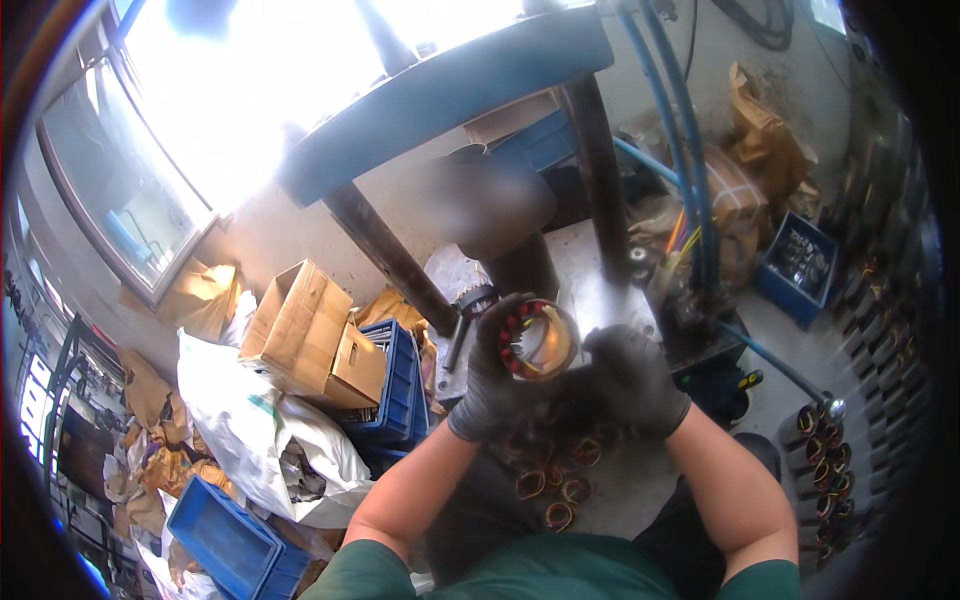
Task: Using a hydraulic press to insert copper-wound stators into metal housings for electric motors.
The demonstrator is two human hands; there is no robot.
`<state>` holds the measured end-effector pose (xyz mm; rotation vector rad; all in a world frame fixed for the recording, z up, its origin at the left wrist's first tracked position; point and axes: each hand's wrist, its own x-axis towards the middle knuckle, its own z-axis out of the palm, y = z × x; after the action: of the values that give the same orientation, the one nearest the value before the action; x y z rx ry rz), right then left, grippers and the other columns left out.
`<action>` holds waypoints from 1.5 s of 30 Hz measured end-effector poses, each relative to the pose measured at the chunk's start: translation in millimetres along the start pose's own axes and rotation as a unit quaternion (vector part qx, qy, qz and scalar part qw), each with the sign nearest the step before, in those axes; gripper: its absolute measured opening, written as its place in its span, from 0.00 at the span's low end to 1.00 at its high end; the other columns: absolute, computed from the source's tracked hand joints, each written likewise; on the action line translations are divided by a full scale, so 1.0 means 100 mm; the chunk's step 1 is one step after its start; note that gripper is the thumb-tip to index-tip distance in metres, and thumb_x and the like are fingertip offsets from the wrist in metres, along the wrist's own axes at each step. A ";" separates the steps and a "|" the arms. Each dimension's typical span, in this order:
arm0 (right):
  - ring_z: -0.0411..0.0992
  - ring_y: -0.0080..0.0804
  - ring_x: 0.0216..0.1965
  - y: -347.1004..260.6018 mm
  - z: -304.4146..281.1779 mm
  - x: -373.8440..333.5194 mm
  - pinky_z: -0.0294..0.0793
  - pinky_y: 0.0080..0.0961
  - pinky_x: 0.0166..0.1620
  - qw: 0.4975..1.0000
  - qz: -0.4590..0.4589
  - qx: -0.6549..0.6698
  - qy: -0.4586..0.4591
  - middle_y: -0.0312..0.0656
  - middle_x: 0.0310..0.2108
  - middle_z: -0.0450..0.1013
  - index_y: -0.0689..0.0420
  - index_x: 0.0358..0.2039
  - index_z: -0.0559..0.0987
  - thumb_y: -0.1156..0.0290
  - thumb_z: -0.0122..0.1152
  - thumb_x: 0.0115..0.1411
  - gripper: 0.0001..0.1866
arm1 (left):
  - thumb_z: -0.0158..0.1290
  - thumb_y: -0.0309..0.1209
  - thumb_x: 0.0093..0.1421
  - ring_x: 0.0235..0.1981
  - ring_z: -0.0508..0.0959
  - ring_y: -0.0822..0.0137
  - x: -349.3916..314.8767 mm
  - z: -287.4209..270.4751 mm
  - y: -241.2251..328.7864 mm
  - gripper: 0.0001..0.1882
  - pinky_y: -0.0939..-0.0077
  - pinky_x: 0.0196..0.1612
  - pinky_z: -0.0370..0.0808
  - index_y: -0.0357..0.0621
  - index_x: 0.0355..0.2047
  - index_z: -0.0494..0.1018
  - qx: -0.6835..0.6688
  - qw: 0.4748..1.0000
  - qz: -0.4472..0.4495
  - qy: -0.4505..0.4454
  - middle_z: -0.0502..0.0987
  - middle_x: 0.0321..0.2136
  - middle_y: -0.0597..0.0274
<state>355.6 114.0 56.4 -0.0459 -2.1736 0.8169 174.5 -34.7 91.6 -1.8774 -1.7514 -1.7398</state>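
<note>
In my gloved left hand is a ring-shaped motor stator, its round opening facing up toward me. Red coil ends line one side of the ring, and pale and yellowish wires show inside. Just right of the stator, my gloved right hand is raised, smeared by motion, and its fingers cannot be made out. Both hands are in front of a press with a blue top beam and a metal base plate. A dark toothed ring lies on the plate beside a short dark rod.
Several stators stand below my hands, with more rows at right. A blue lever with a ball end juts out right. Cardboard boxes, a blue crate, a white sack and an open blue bin crowd the left.
</note>
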 end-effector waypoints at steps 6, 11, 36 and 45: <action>0.62 0.56 0.70 0.61 0.48 0.00 0.58 0.57 0.70 0.948 0.028 -0.274 -0.157 0.48 0.67 0.68 0.50 0.64 0.73 0.60 0.63 0.57 0.33 | 0.72 0.40 0.58 0.60 0.78 0.58 -0.06 0.09 -0.27 0.41 0.61 0.62 0.78 0.40 0.66 0.64 -0.424 0.880 -0.172 0.127 0.74 0.59 0.51; 0.57 0.52 0.74 0.94 0.76 -0.12 0.48 0.58 0.75 0.908 0.026 -0.340 -0.242 0.39 0.73 0.64 0.45 0.67 0.73 0.56 0.59 0.61 0.32 | 0.66 0.49 0.60 0.68 0.66 0.53 -0.33 -0.02 -0.45 0.47 0.60 0.74 0.59 0.37 0.71 0.58 -0.212 0.908 -0.360 0.026 0.67 0.66 0.47; 0.81 0.42 0.37 0.28 0.44 0.35 0.79 0.31 0.42 0.981 0.075 -0.154 0.093 0.46 0.36 0.80 0.59 0.41 0.83 0.80 0.70 0.60 0.09 | 0.54 0.83 0.47 0.50 0.81 0.50 -0.46 -0.11 -0.85 0.59 0.50 0.58 0.76 0.46 0.63 0.69 -0.858 0.366 -0.351 0.079 0.78 0.52 0.49; 0.80 0.27 0.36 0.46 0.50 0.25 0.78 0.25 0.42 0.949 0.316 -0.007 0.008 0.44 0.33 0.81 0.64 0.41 0.83 0.76 0.65 0.66 0.06 | 0.57 0.77 0.52 0.57 0.77 0.50 -0.37 0.04 -0.86 0.54 0.54 0.60 0.74 0.47 0.64 0.68 -0.788 0.473 -0.367 0.146 0.76 0.55 0.51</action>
<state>293.1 130.5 23.6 -0.7859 -2.1640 1.1394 126.8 -25.5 11.5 -0.0703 -0.2439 -4.3986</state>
